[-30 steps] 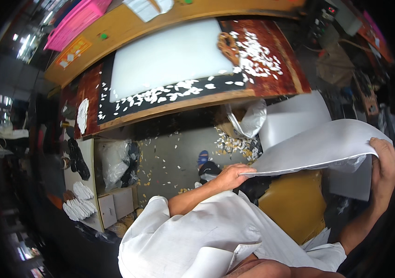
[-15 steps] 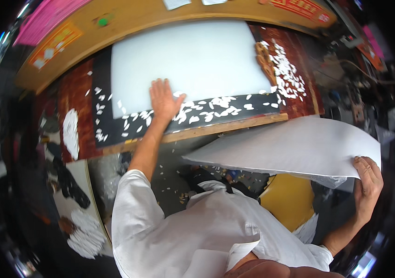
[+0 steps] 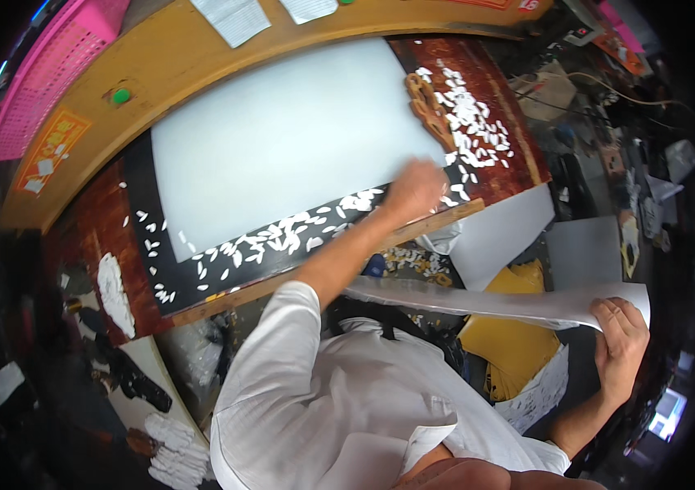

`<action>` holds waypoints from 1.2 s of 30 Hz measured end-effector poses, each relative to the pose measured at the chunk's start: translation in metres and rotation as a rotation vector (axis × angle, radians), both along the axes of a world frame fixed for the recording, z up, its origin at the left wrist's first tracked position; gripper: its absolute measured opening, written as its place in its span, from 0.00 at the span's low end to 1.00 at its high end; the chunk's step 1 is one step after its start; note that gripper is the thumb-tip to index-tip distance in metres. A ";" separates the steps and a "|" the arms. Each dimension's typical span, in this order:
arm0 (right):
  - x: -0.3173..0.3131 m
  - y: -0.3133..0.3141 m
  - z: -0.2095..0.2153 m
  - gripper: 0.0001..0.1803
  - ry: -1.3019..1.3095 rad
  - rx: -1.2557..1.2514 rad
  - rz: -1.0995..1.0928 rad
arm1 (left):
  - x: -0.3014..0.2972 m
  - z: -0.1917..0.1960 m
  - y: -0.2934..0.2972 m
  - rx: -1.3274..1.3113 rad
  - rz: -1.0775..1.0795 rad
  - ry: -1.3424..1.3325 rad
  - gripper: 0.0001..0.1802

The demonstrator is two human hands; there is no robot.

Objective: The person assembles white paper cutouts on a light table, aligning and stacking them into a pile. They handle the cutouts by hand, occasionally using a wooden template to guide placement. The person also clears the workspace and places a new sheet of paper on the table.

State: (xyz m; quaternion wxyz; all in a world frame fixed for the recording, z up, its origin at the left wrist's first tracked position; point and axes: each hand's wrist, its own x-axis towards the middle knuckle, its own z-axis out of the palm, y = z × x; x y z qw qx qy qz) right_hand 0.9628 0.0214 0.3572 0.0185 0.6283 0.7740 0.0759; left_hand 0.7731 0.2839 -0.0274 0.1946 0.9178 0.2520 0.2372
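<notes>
My right hand grips the right end of a large white flexible sheet, thumb and fingers closed on its edge. Seen nearly edge-on, the sheet stretches in front of my body, below the table's front edge. Blurred by motion, my left hand is over the near right corner of a black mat; its fingers cannot be made out. Next to it lies a smooth, pale whitish sheet covering most of the mat. Small white leaf-shaped pieces are strewn along the mat's near side.
A brown looped object lies beside a heap of white pieces on the reddish table. Behind runs a yellow-brown ledge with a pink basket. A yellow seat stands below, near scraps on the floor.
My left hand has slid right along the mat's near edge from the pale sheet's middle. The held white sheet has dropped and turned nearly edge-on, and the view has shifted.
</notes>
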 end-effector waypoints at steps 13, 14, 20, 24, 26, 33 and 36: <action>0.017 0.040 -0.020 0.17 0.053 -0.071 0.208 | -0.370 -0.025 -0.005 -0.009 1.600 0.294 0.42; 0.010 0.043 -0.021 0.18 0.088 -0.061 0.279 | -0.403 -0.023 -0.020 -0.061 1.648 0.373 0.42; -0.060 0.084 0.012 0.17 0.035 -0.047 0.338 | -0.444 0.002 -0.103 0.025 1.579 0.308 0.38; -0.112 0.153 0.042 0.15 -0.115 0.007 0.496 | -0.329 0.064 -0.134 -0.691 0.368 -0.400 0.38; -0.138 0.209 0.049 0.14 -0.160 0.068 0.499 | -0.283 0.083 -0.134 -0.739 -0.013 -0.359 0.73; -0.271 0.363 -0.027 0.08 0.009 0.807 0.749 | -0.328 0.029 -0.112 -1.284 0.834 -0.580 0.17; -0.278 0.330 -0.124 0.15 0.594 0.485 0.642 | -0.377 0.006 -0.128 -1.283 0.834 -0.900 0.28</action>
